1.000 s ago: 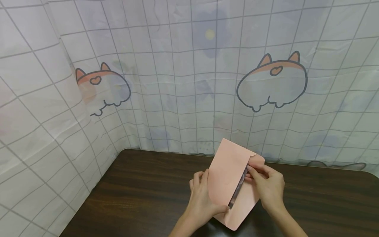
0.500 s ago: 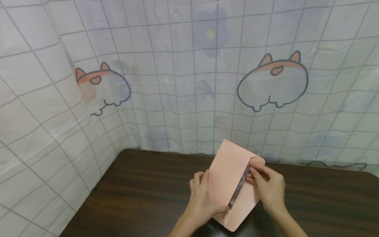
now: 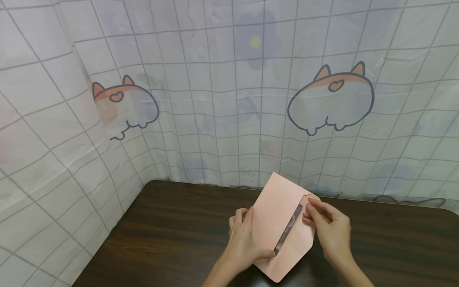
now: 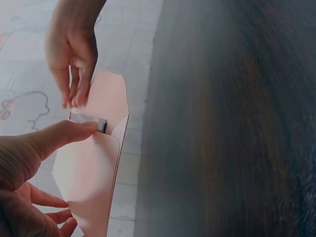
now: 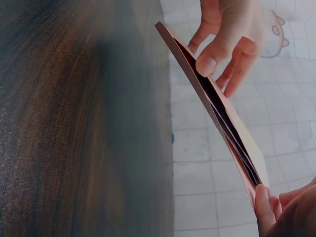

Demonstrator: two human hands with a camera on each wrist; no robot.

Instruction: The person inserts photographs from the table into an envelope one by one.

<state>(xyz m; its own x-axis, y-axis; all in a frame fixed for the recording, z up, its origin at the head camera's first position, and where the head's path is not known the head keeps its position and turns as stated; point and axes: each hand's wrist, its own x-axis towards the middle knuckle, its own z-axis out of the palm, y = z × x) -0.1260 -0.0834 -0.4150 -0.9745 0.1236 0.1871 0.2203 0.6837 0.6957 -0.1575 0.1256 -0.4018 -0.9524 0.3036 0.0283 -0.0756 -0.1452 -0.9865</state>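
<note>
A pink envelope [image 3: 273,217] is held up at a slant over the table. Its flap [image 4: 111,91] stands folded out in the left wrist view. From the opening shows a strip of a thin, dark, picture-printed card [image 3: 289,229]. My left hand [image 3: 241,244] grips the envelope: the thumb presses at the card's lower end, the other fingers lie behind the far edge. My right hand [image 3: 333,231] is by the flap at the card's upper end, thumb and forefinger close together. Nothing shows between its fingers; whether the fingertips touch the paper is hard to tell.
A dark wood-grain table [image 3: 172,227] lies beneath the hands. Behind and to the left hangs a white gridded curtain [image 3: 215,99] printed with cartoon animals, reaching down to the table's back edge.
My right hand has come off the card's upper end and moved slightly right. The envelope has tilted a little lower, and the card's upper corner is now uncovered. The left hand keeps its grip.
</note>
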